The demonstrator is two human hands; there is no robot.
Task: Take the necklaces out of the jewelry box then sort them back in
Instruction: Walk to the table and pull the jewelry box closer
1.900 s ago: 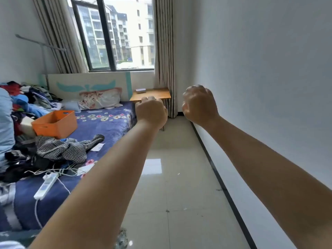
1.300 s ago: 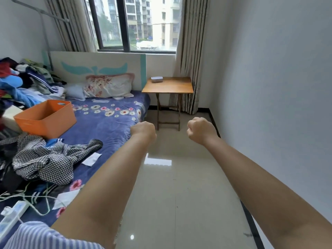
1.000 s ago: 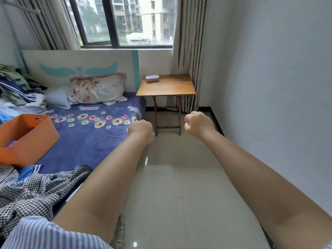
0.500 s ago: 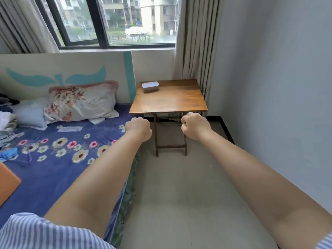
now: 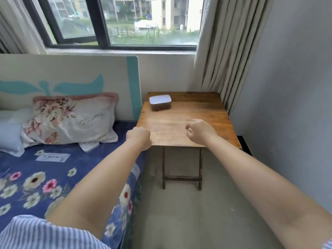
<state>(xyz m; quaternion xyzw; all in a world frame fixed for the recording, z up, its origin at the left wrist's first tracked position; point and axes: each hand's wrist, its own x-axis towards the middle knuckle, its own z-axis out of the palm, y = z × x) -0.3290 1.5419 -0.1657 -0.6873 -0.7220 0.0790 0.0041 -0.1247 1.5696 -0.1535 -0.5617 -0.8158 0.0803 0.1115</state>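
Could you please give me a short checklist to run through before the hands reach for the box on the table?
1. Box in view on the wooden table, upright: ok.
2. Lid on, so it must come off first: not ok.
3. Left hand empty, fist closed: ok.
4. Right hand empty, fingers curled: ok.
5. Bare table between hands and box: ok.
6. Necklaces inside: cannot tell, contents only a dark blur.

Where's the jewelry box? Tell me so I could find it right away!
Look below the window for the small wooden folding table between bed and curtain. At its far left corner sits a small rounded box with a white lid and dark see-through sides, the only thing on it.
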